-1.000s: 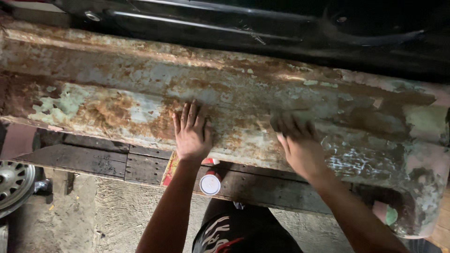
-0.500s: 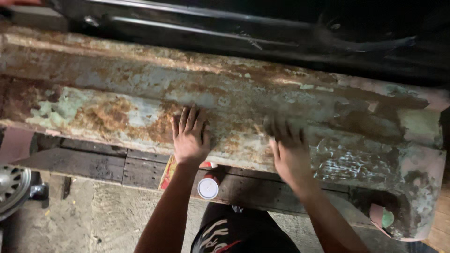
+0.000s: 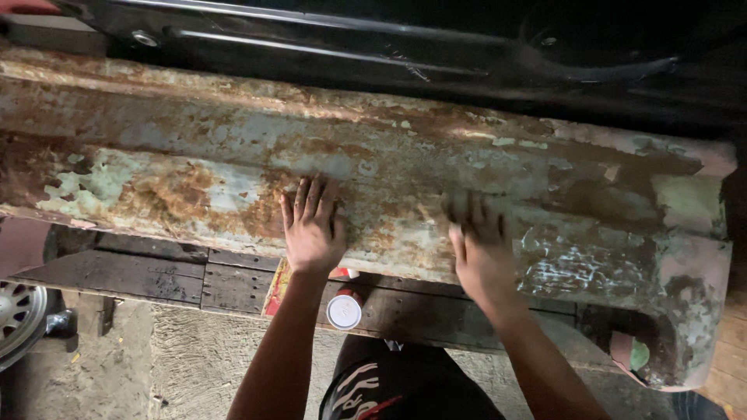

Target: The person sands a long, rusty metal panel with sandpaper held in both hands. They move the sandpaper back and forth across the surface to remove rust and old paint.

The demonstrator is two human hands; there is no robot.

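A long rusty metal panel point(image 3: 194, 171) with flaking pale green paint lies across the view. My left hand point(image 3: 313, 225) rests flat on its lower face, fingers spread, holding nothing. My right hand point(image 3: 481, 245) presses on the panel a little to the right; it is blurred with motion, and whether something lies under its fingers cannot be told.
Dark wooden planks point(image 3: 156, 276) run under the panel. A white-capped can point(image 3: 343, 309) stands below my left wrist. A car wheel point(image 3: 19, 319) shows at the lower left, on a concrete floor point(image 3: 194, 373). Dark bodywork point(image 3: 389, 39) fills the top.
My right hand has slid leftward along the panel, closer to the left hand. The left hand has stayed flat in the same spot.
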